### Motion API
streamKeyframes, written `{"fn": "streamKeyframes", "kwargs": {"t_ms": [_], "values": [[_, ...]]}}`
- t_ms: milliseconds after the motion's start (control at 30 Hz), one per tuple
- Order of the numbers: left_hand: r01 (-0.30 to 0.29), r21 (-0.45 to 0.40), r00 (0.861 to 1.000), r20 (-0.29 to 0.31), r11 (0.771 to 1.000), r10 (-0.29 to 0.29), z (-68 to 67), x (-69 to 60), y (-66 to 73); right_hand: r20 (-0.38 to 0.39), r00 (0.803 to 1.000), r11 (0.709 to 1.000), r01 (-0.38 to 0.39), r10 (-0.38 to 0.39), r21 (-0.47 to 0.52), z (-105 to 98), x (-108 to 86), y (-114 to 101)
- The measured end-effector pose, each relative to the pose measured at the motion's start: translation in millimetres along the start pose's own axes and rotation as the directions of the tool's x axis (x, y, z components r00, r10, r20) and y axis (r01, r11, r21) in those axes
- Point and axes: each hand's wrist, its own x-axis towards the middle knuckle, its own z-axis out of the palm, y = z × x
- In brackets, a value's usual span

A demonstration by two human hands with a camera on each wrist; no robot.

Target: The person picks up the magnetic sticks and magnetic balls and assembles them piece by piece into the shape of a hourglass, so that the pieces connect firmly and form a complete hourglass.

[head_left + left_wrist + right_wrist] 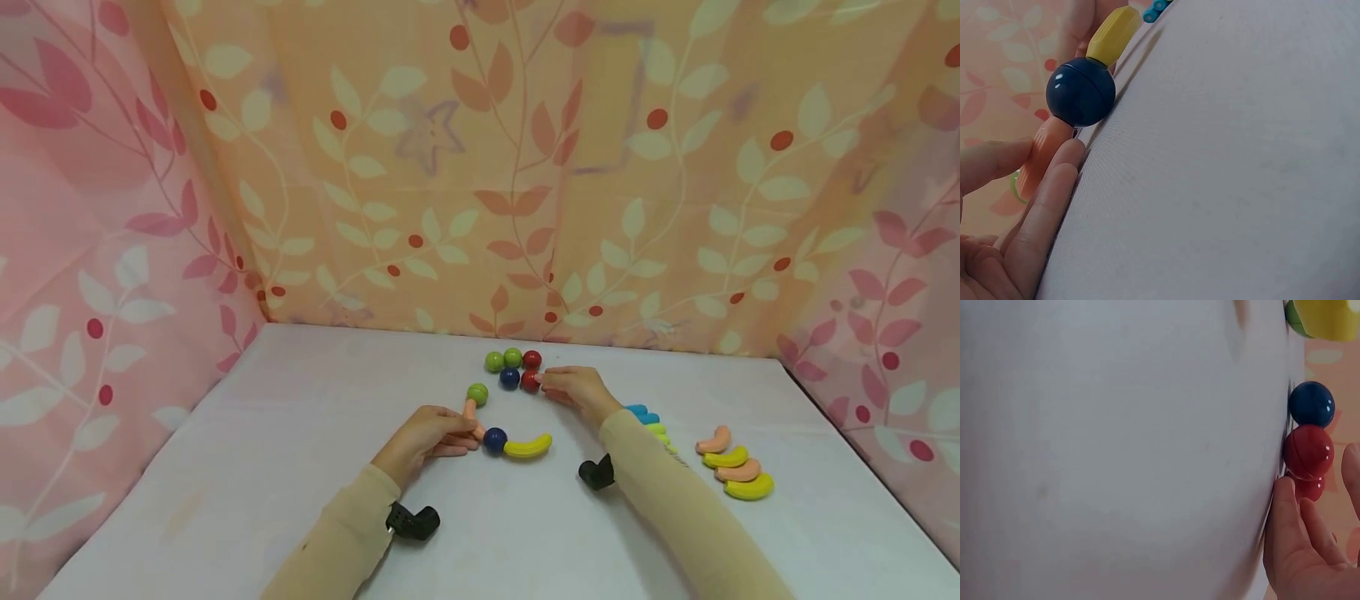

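My left hand (pixel 427 435) pinches a peach-coloured curved stick (pixel 1046 153) between thumb and fingers. This stick joins a dark blue ball (pixel 1080 92), which has a yellow curved stick (pixel 528 447) on its other side. A green ball (pixel 477 394) sits at the far end of the peach-coloured part, which is partly covered by the fingers in the head view. My right hand (pixel 579 390) is at the near red ball (pixel 1309 452), its fingertips beside or touching it and the thumb held apart. Another red ball (pixel 532 360) stands just behind.
Beside the red balls are two green balls (pixel 512 357) and a dark blue ball (pixel 510 378). Blue sticks (pixel 637 411) and yellow-green ones lie partly behind the right forearm. Farther right is a row of peach and yellow curved sticks (pixel 748 487). Patterned cloth (pixel 517 275) encloses the white table (pixel 225 467).
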Motion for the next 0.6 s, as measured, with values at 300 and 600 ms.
{"fn": "streamKeyframes", "kwargs": {"t_ms": [300,600], "values": [[-0.007,0.017,1.0,0.018,1.0,0.007,-1.6,-2.2,-1.3,-0.034,0.999,0.995,0.0,-0.003,-0.096,13,-0.9,-5],[-0.027,0.022,1.0,0.0,0.999,0.027,1.3,-1.2,0.2,-0.004,0.999,0.989,0.045,-0.046,-0.139,7,2.2,-2]]}}
